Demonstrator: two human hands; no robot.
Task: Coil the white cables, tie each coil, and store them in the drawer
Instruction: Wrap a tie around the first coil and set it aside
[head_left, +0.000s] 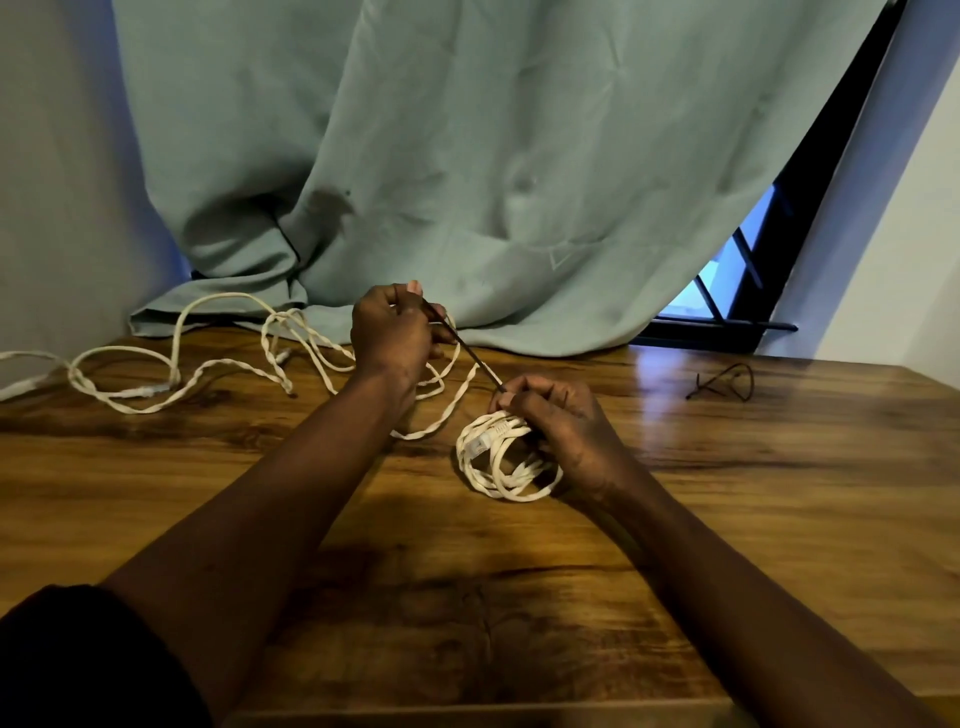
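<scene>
Head cam, looking down at a wooden table (727, 519). One white coil (506, 457) wound up and sitting on the wood mid-table, pinned under the right hand (561, 421), fingers curled shut over its top edge. Same hand also pinching one end of a thin dark tie (467, 351). Left hand (395, 332) raised just behind the coil, fingers closed on the other end, tie stretched taut between the two. Looks like mid-tie on the first coil, knot not done yet as far as can be judged.

Left of the coil and back toward the curtain (467, 156): a long run of loose white cable (156, 374), twisted and sprawled, trailing off the table's left edge. Still needs coiling. Well right of the coil, a second dark tie (727, 382) lying spare, probably for that one.

No drawer anywhere in view, so storing is all still ahead.

Hard to say whether the tie actually passes through the coil, since the right hand covers that spot. Can't tell if the loose stuff is one cable or two, either. Dark sleeve bottom left, cut off.
</scene>
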